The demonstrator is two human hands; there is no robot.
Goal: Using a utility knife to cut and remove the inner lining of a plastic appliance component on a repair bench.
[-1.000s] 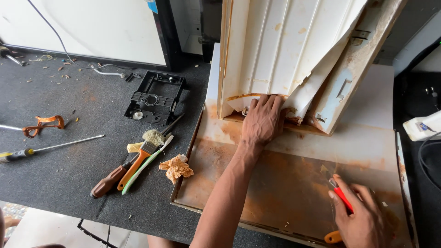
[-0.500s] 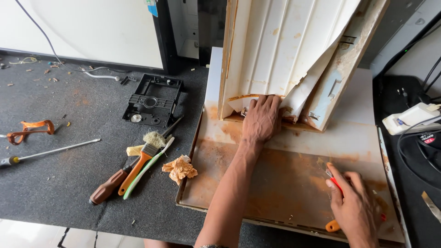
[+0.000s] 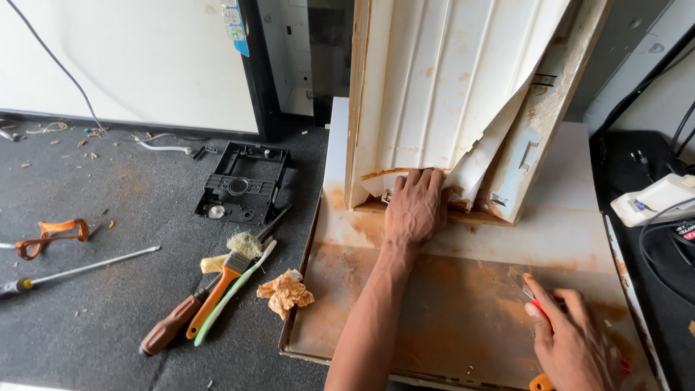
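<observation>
Place: a repair workshop is suggested.
Left of frame: a brush (image 3: 230, 269) and screwdrivers (image 3: 78, 267) are scattered on a littered bench.
Centre: a rusted metal panel (image 3: 463, 304) is laid flat.

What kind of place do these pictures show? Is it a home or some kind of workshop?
Probably a small appliance repair workshop. A rusty metal panel lies on the dark floor mat. Beside it lie a paintbrush, a long screwdriver and a dismantled black plastic frame.
</observation>
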